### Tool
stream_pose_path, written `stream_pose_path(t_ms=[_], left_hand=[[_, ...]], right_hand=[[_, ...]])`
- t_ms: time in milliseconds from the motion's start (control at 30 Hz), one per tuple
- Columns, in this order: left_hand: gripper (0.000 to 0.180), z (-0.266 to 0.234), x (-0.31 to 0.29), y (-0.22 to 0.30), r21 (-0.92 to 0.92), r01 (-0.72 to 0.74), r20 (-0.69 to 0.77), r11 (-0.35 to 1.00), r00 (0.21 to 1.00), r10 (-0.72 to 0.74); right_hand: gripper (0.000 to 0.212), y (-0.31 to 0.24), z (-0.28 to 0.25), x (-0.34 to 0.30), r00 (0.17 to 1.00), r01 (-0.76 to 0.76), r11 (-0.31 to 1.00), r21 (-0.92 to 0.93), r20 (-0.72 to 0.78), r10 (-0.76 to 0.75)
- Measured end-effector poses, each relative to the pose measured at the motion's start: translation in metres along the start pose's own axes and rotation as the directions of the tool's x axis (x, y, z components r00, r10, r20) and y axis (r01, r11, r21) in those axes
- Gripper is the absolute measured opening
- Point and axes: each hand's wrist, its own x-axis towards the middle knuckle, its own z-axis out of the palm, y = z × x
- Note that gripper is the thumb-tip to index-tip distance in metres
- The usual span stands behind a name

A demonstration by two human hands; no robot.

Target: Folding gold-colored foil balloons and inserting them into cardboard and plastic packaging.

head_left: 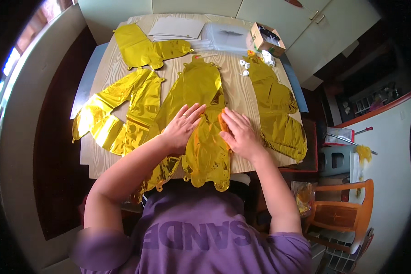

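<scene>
Gold foil balloon (205, 137) (flat, uninflated) on surface (235, 93): left hand (183, 127) and right hand (238, 132) pressing it, fingers released, spread flat.

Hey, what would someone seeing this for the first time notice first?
Shiny gold foil balloons, deflated, cover the wooden table. Both hands, left hand and right hand, lie flat on the middle balloon at the near edge. A small cardboard box sits at the far right corner.
</scene>
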Motion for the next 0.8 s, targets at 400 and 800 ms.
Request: stream_pose_path(t_ms=[400, 800], left_hand=[[0.051, -0.013, -0.027, -0.038, -0.137, 0.151, -0.215, 0.979, 0.96, -0.178], [0.051, -0.01, -0.029, -0.033, -0.135, 0.138, -0.24, 0.981, 0.956, -0.167]], right_hand=[[0.07, 0.008, 0.011, 0.004, 0.996, 0.004, 0.999, 0.035, 0.093, -0.008], [0.066, 0.006, 0.005, 0.005, 0.973, 0.03, 0.991, -0.132, 0.232, 0.002]])
